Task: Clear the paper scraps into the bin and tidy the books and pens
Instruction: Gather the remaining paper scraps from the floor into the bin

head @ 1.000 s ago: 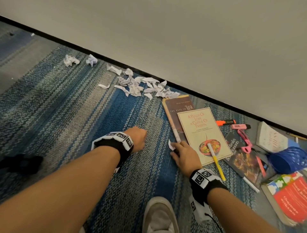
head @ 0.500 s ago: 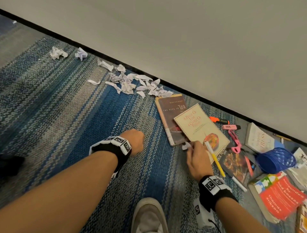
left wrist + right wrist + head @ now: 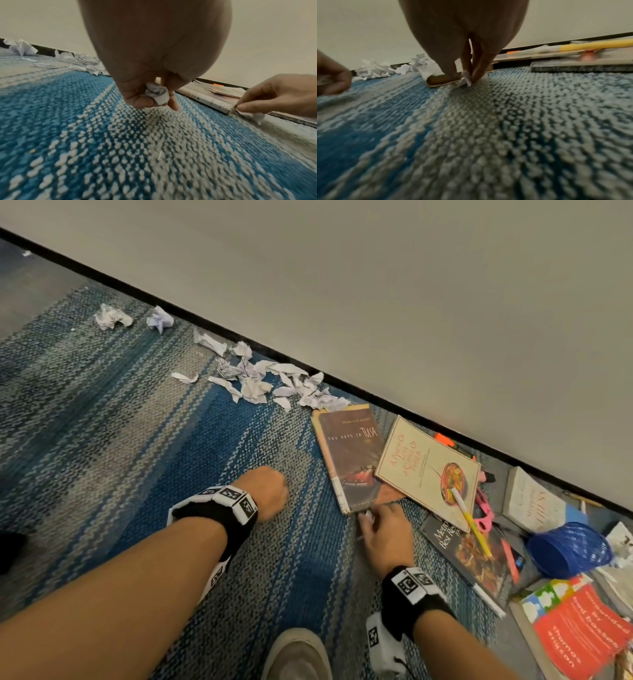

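My left hand (image 3: 270,491) is a fist over the blue carpet and grips a crumpled paper scrap (image 3: 157,93). My right hand (image 3: 380,529) pinches a small white scrap (image 3: 467,79) at the near corner of the brown book (image 3: 349,453). A cream cookbook (image 3: 424,470) lies slanted across the brown book, a yellow pen (image 3: 471,522) on its lower edge. Several more paper scraps (image 3: 253,381) lie along the wall to the upper left. A blue mesh bin (image 3: 568,549) lies on its side at the right.
More books (image 3: 579,635) lie at the lower right, with a pink pair of scissors (image 3: 484,515) and an orange highlighter (image 3: 445,440) by the wall's black skirting. A white shoe (image 3: 298,655) is at the bottom edge. A dark object (image 3: 10,546) sits at the far left.
The cream cookbook has swung clockwise off the brown book. My right hand slid down to the brown book's near corner, still on the small scrap. My left fist stayed put.
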`<state>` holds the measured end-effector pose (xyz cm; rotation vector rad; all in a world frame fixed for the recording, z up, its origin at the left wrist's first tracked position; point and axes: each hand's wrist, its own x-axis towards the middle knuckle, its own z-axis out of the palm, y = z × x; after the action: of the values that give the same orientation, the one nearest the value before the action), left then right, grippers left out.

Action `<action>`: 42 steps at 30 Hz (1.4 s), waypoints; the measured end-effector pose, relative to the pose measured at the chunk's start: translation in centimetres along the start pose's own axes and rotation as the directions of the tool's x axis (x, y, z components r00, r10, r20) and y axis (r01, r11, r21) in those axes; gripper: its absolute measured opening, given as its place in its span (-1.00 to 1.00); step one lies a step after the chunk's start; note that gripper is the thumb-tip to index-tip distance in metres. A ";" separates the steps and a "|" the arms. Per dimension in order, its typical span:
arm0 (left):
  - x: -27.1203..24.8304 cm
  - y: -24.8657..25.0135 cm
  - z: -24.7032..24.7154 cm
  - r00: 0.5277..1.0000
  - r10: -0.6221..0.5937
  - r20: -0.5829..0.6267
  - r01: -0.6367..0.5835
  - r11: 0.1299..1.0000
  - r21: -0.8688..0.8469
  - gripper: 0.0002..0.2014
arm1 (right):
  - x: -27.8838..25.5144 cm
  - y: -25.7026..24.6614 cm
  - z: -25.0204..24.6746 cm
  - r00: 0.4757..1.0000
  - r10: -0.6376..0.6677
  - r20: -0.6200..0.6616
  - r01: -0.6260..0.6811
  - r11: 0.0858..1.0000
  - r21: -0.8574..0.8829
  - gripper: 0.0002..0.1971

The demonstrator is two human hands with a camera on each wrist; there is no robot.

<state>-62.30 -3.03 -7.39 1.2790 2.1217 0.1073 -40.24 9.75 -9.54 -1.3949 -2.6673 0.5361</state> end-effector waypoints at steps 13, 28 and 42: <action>1.8 3.3 -7.3 0.997 -0.073 0.015 0.072 0.997 0.017 -0.86 | 3.1 -3.1 -3.0 0.993 -0.119 -0.010 0.114 0.920 0.375 -0.92; 3.5 -0.8 -25.8 1.000 -0.017 0.014 0.006 0.821 0.571 -0.78 | 19.1 -14.1 -6.3 0.916 0.063 0.397 -0.158 0.964 0.212 -0.76; 9.4 -8.3 -18.5 0.975 -0.199 -0.103 0.224 0.862 0.455 0.03 | 21.6 -15.6 -1.3 0.976 -0.165 0.140 0.203 0.920 -0.334 -0.21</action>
<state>-82.01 4.93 -0.58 1.2952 2.4084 -0.4981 -64.66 19.44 -4.84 -1.1909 -3.0559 0.1278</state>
